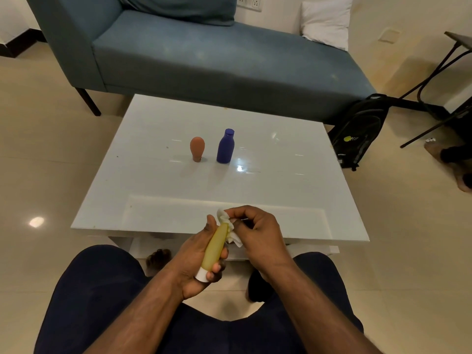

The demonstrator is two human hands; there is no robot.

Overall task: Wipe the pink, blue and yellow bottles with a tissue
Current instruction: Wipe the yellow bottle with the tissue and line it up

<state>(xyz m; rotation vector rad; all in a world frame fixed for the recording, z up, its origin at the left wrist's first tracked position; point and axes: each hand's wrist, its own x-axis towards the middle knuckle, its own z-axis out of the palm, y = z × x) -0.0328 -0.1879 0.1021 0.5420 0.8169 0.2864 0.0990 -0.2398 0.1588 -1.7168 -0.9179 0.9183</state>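
My left hand (194, 259) grips a yellow bottle (215, 247) with a white cap, held tilted just in front of the white table's near edge, cap end toward me. My right hand (258, 235) pinches a crumpled white tissue (227, 223) against the bottle's far end. Farther back, near the middle of the table (293, 175), the pink bottle (197, 148) stands on its cap. The blue bottle (225, 146) stands upright just to its right.
A blue-grey sofa (204, 54) runs behind the table, with a white pillow (327, 20) at its right end. A black backpack (360, 131) leans by the table's right rear corner. Another person's foot (444, 154) and dark metal table legs (431, 77) are at far right.
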